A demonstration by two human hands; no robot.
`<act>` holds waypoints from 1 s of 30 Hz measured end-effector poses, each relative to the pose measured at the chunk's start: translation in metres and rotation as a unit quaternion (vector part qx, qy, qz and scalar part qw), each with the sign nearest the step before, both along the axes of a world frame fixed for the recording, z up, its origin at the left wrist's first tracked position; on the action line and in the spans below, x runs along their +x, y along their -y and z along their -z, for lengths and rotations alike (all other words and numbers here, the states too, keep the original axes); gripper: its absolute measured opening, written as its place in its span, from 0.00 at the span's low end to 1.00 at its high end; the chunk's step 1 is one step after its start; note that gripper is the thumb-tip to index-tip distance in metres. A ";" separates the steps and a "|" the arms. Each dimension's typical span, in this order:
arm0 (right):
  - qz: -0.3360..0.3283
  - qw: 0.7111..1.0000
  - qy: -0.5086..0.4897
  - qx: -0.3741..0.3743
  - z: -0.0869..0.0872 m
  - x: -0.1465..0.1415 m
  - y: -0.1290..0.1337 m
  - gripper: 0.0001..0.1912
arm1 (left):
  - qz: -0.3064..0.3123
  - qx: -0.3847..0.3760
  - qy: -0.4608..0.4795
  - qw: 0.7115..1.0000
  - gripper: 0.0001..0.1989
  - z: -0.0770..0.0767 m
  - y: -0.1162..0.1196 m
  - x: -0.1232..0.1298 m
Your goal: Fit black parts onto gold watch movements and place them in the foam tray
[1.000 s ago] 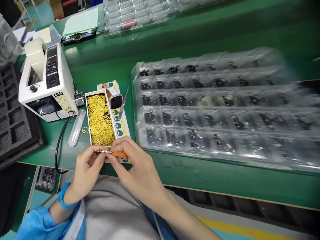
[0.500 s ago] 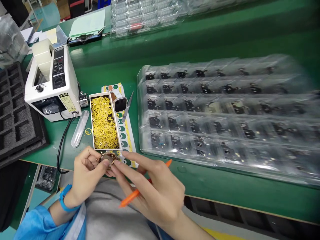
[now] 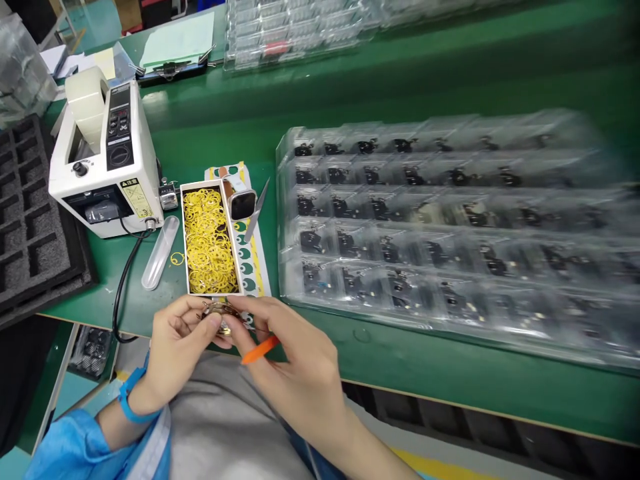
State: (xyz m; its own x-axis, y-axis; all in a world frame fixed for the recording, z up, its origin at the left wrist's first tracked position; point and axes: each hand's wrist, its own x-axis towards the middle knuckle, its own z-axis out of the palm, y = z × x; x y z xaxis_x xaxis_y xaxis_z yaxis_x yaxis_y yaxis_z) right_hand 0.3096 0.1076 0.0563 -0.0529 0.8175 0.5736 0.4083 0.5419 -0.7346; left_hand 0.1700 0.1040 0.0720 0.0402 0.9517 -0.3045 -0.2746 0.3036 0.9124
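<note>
- Through the head view I find the small round metal part [image 3: 220,315] between the 2 hands, just past the near edge of the green table [image 3: 360,347] and just below the box [image 3: 185,253]. From the left hand [image 3: 177,340] it lies to the right, at the fingertips; from the right hand [image 3: 305,360], to the left. Both hands touch it, so I call neither nearer.
- It looks tilted, its longer visible extent running roughly side to side; fingers hide much of its outline.
- I see the left hand pinching its left side with thumb and fingertips, other fingers curled in.
- The right hand has its fingertips drawn in at the part's right side. It also holds an orange stick [image 3: 260,350], smooth and tapered, slanting with its point down and left; the far end is hidden.
- The part shows a shiny, brownish-gold edge; I can't tell finer detail.
- The box has thin pale walls around a tangle of flat yellow rings [image 3: 207,233].
- Just right of it I make out a rounded-square watch [image 3: 243,205] with a glossy dark face, and a slim pointed metal tool [image 3: 257,217].
- Farther right sits a glossy clear plastic tray [image 3: 310,305], its pockets holding black pieces [image 3: 311,240].
</note>
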 end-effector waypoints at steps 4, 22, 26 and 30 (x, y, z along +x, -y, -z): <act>-0.007 1.000 -0.001 -0.018 0.003 0.000 -0.001 0.09 | 0.010 -0.006 -0.001 1.000 0.13 0.000 -0.001 -0.001; -0.052 0.998 0.017 0.009 0.008 0.004 -0.008 0.10 | 0.059 -0.014 -0.059 0.996 0.20 -0.005 -0.007 -0.002; 0.021 0.992 0.069 0.099 0.007 0.006 -0.006 0.09 | 0.044 0.002 -0.064 0.997 0.19 -0.009 -0.004 0.000; 0.076 0.976 0.117 0.165 0.006 0.006 -0.003 0.07 | 0.028 0.029 -0.079 0.996 0.13 -0.010 0.002 0.005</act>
